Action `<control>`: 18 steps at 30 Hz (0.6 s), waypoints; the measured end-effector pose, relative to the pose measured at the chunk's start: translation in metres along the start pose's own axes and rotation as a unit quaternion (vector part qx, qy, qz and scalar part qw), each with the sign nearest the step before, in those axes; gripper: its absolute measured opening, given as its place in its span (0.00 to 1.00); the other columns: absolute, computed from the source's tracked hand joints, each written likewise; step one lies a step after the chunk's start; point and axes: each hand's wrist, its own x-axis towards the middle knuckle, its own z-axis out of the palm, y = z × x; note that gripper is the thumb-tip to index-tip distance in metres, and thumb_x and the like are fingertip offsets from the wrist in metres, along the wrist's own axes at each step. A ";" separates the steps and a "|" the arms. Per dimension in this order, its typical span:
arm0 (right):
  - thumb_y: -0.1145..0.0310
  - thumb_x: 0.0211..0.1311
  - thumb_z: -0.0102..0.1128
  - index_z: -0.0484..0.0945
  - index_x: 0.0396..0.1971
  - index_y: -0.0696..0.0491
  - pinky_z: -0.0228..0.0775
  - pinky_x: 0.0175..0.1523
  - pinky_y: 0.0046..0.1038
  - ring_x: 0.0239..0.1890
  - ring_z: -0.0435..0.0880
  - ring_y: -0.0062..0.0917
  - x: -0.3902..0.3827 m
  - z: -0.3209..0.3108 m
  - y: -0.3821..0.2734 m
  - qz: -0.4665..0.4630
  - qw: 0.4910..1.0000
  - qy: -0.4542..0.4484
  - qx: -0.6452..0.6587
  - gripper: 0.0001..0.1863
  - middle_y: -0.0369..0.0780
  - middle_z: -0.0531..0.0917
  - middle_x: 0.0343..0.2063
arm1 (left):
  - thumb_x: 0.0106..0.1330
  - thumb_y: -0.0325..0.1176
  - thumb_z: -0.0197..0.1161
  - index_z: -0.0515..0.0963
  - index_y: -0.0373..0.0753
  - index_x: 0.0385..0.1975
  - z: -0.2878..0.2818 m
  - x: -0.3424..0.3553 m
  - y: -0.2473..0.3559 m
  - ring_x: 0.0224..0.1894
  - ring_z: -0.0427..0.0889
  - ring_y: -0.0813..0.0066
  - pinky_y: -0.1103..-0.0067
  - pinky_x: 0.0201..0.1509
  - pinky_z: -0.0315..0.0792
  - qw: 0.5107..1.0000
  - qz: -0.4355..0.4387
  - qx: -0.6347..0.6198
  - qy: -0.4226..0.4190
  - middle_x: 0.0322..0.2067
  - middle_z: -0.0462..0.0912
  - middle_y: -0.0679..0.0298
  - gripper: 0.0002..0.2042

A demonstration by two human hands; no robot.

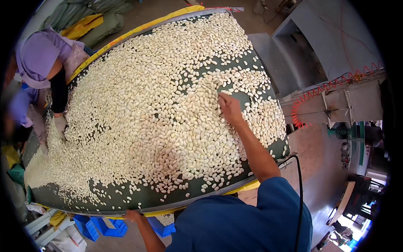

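A broad layer of white beans (pixel 138 96) covers a dark green table-like surface (pixel 157 197). My right hand (pixel 230 108) reaches in among them on the right side, its fingers curled in. Whatever lies within those fingers, if anything, is too unclear to name. Close to its fingertips some beans look smeared by motion, and a bare green strip shows beside them. At the near edge, my left hand (pixel 133 216) is closed over the table's rim (pixel 163 207), away from the beans.
Across the left end, a person in purple (pixel 44 54) works the beans with gloved hands (pixel 60 125). Another person's purple sleeve is partly visible nearby. Blue crates (pixel 111 227) stand below the near edge. Grey machinery with a coiled red hose (pixel 299 111) is at the right.
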 end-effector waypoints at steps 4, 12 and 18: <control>0.64 0.64 0.50 0.80 0.40 0.57 0.69 0.29 0.25 0.20 0.76 0.20 0.003 0.011 -0.011 0.039 0.985 -0.144 0.091 0.14 0.41 0.79 0.18 | 0.67 0.33 0.51 0.58 0.30 0.59 -0.004 0.003 0.010 0.45 0.79 0.54 0.63 0.45 0.80 0.995 0.017 -0.068 -0.074 0.53 0.72 0.45 0.24; 0.64 0.60 0.51 0.81 0.35 0.58 0.73 0.35 0.32 0.30 0.83 0.33 0.152 -0.058 0.026 0.084 0.981 0.128 -0.121 0.14 0.46 0.84 0.29 | 0.67 0.40 0.51 0.58 0.37 0.61 -0.015 0.082 -0.038 0.47 0.78 0.53 0.61 0.47 0.80 0.995 0.016 -0.085 -0.045 0.53 0.72 0.47 0.25; 0.68 0.60 0.50 0.79 0.41 0.57 0.74 0.50 0.40 0.48 0.80 0.44 0.187 -0.050 0.015 0.148 0.915 0.046 -0.372 0.14 0.51 0.81 0.44 | 0.62 0.40 0.51 0.56 0.38 0.64 -0.018 0.074 -0.013 0.47 0.78 0.50 0.60 0.49 0.78 1.000 -0.008 -0.015 -0.019 0.53 0.72 0.44 0.30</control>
